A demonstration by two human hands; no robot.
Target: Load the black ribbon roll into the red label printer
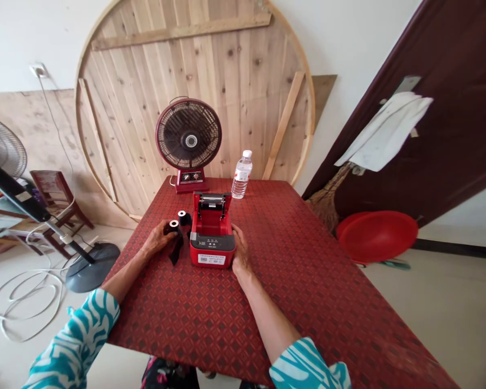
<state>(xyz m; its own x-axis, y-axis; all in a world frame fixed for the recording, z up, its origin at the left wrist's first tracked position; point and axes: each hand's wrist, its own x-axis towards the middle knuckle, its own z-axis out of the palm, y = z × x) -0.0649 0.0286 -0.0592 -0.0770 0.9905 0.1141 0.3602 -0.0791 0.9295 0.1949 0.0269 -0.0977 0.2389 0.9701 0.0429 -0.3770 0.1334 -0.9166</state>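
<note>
A red and black label printer (213, 242) stands on the table with its lid (211, 202) raised and its inner bay exposed. My right hand (241, 250) grips the printer's right side, fingers partly hidden behind it. To the left, my left hand (162, 237) is closed around a small black ribbon roll (174, 225) with a white core. From that roll a strip of black ribbon (175, 250) hangs down to the tabletop. Just behind it stands a second black roll (182, 218) with a white core.
Behind the printer are a red table fan (191, 141) and a water bottle (242, 175). The table (308, 302) has a red patterned top. On the floor at left stand a pedestal fan (91, 262) and a wooden chair (59, 200). A red basin (378, 237) is at right.
</note>
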